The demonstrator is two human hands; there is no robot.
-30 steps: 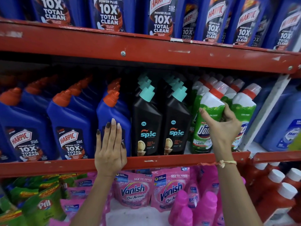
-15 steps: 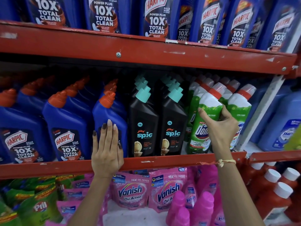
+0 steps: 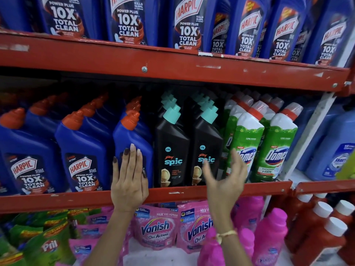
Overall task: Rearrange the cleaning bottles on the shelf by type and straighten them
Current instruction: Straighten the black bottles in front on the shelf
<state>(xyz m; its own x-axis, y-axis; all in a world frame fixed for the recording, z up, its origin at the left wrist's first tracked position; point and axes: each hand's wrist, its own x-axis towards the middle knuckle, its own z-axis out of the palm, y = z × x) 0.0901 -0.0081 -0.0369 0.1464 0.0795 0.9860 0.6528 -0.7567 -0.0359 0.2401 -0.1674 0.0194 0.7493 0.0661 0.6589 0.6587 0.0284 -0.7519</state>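
Observation:
On the middle red shelf [image 3: 192,191] stand rows of bottles by kind: blue Harpic bottles [image 3: 82,150] with orange caps on the left, black Spic bottles [image 3: 172,150] with teal caps in the centre, green-and-white Domex bottles [image 3: 276,146] with red caps on the right. My left hand [image 3: 128,181] lies flat, fingers together, against the front of the rightmost blue Harpic bottle [image 3: 132,139]. My right hand [image 3: 224,181] hovers blurred, fingers spread, in front of the right Spic bottle [image 3: 206,143] and the left front Domex bottle [image 3: 247,135], holding nothing.
The top shelf [image 3: 172,64] carries a row of tall blue Harpic bottles [image 3: 186,25]. Below are pink Vanish pouches [image 3: 157,227], pink bottles [image 3: 269,233], green Pril pouches [image 3: 50,244] and red-brown bottles with white caps [image 3: 315,231]. Pale blue bottles [image 3: 334,146] stand at the right past a grey upright.
My right hand has let go of the front Domex bottle and drawn back left and down, fingers open. My left hand stays flat on the Harpic bottle.

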